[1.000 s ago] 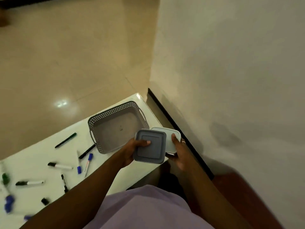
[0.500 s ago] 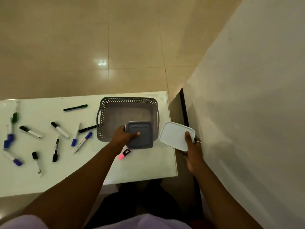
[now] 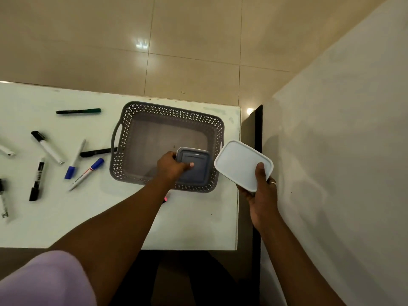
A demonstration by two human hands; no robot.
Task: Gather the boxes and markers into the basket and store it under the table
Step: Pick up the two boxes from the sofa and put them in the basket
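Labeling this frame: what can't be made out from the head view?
- Pink marker: mostly hidden under the left forearm.
- Markers at the left edge: cut off, blurred.
- Grey box in the basket: resting or held by the left hand, unclear.
- White box: underside hidden, right hand.

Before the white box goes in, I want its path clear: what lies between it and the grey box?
In the head view, only the basket's right rim separates the white box from the grey box; nothing else.
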